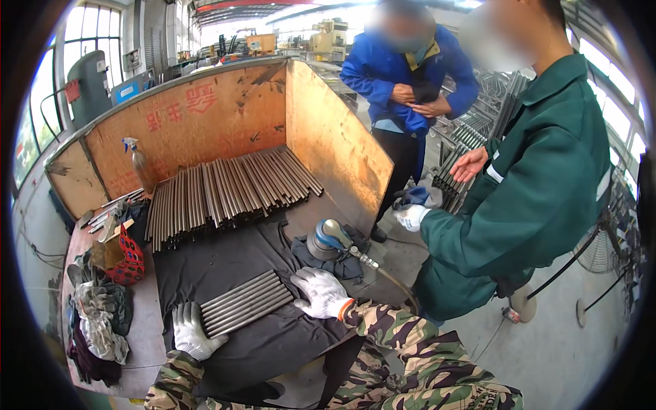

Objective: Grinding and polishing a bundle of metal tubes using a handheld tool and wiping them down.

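Flanking the near row of metal rods, had gloved left hand and right hand loosely spread, gripping nothing; apparently aligning ends, probably needing even inward pressure next.

It's a metalworking shop floor here: metal rods piled deep across a workbench, a neat row of rods out front, a round-pad power sander trailing its hose! Beyond, a big yellow machine, red overhead steelwork, tall windows, and two co-workers in work jackets, one blue, one green.
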Motion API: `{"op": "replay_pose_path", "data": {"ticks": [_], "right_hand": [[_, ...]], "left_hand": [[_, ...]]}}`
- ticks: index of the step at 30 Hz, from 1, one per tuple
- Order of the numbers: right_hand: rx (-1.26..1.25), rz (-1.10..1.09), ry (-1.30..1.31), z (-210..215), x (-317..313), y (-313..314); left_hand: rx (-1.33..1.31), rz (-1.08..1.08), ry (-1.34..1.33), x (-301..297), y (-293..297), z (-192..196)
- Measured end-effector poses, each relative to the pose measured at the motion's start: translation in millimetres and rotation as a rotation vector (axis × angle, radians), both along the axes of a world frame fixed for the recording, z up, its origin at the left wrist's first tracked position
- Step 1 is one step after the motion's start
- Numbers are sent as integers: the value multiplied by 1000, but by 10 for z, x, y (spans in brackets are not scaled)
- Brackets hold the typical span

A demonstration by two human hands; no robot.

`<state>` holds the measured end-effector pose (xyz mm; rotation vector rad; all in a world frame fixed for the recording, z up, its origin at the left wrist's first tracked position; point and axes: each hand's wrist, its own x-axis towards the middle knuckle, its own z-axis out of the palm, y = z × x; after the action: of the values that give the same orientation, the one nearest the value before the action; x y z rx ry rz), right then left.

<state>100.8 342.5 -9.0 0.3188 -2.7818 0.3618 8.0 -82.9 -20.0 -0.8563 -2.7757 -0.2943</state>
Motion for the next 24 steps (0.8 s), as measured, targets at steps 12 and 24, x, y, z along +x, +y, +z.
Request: {"op": "replay_pose_path", "data": {"ticks": [12, 24], "right_hand": [[6, -34, -165, 113, 22, -27], [-8, 7, -39, 35, 17, -10]], "left_hand": [[25, 6, -29, 23, 23, 51], [23, 4, -46, 38, 13, 69]]}}
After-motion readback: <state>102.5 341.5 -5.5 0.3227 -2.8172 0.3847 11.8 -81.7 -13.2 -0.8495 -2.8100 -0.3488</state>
